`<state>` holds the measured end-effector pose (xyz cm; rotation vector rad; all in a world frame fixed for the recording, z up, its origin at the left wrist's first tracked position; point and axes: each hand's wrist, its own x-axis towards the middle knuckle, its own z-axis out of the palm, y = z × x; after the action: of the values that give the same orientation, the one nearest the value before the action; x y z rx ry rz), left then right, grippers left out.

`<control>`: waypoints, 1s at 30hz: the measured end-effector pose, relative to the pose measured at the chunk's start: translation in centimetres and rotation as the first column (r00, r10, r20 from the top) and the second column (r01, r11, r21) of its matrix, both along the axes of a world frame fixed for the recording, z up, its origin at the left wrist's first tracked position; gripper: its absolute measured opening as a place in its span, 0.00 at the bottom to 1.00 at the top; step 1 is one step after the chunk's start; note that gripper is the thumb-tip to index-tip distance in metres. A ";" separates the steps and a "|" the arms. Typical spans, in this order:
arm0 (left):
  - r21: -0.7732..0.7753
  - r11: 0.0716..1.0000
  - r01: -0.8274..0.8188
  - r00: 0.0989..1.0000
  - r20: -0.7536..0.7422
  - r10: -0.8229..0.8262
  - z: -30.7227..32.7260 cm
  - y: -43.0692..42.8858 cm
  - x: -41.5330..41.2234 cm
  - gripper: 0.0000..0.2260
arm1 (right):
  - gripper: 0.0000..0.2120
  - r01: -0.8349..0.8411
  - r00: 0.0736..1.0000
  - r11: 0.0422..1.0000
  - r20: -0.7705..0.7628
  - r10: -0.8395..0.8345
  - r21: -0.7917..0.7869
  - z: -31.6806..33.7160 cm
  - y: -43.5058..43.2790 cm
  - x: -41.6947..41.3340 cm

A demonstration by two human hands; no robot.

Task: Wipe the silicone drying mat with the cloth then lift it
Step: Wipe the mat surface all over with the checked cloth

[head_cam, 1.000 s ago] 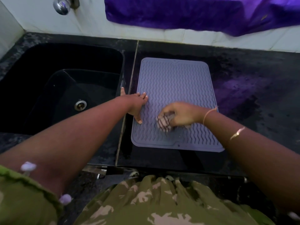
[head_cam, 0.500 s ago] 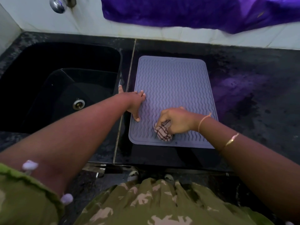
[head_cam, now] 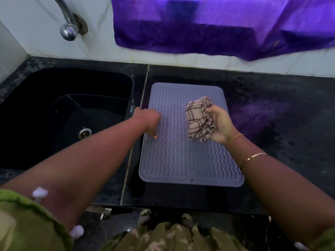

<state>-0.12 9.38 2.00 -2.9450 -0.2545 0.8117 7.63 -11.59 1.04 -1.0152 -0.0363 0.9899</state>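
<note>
A lavender silicone drying mat [head_cam: 181,160] with wavy ridges lies flat on the black counter, just right of the sink. My left hand [head_cam: 150,120] rests on the mat's left edge, thumb down on it and fingers curled, pinning it in place. Its grip on the edge is unclear. My right hand [head_cam: 220,122] is raised palm-up above the mat's upper right part, shut on a bunched cream cloth [head_cam: 199,118] with dark check lines. The cloth is off the mat's surface.
A black sink [head_cam: 63,115] with a metal drain [head_cam: 84,132] sits to the left, a chrome tap [head_cam: 68,29] above it. A purple curtain [head_cam: 217,24] hangs over the white tiled wall. Black granite counter [head_cam: 281,133] extends to the right.
My right hand lifted the cloth off the mat's near part and turned palm-up over the upper right. My left hand's fingers curled in at the left edge. The view pulled back.
</note>
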 end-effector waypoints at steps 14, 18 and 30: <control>0.065 0.996 0.064 0.979 -0.196 -0.050 -1.6 -0.4 4.1 0.59 | 0.16 0.448 0.523 0.687 0.790 0.319 -0.573 2.6 10.6 12.1; 0.064 0.996 0.057 0.971 -0.235 -0.040 -1.9 -0.4 4.6 0.61 | 0.19 0.511 0.317 0.404 0.603 0.732 -0.759 0.3 12.9 14.3; -0.080 0.997 0.024 0.989 -0.141 -0.035 -2.1 0.8 3.7 0.61 | 0.27 0.544 0.086 0.422 0.549 0.831 -0.725 -3.1 7.2 3.3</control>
<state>3.58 10.22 -0.13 -2.9353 -0.1724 1.0455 10.97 -4.41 -2.03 -2.7991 -1.0135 0.1259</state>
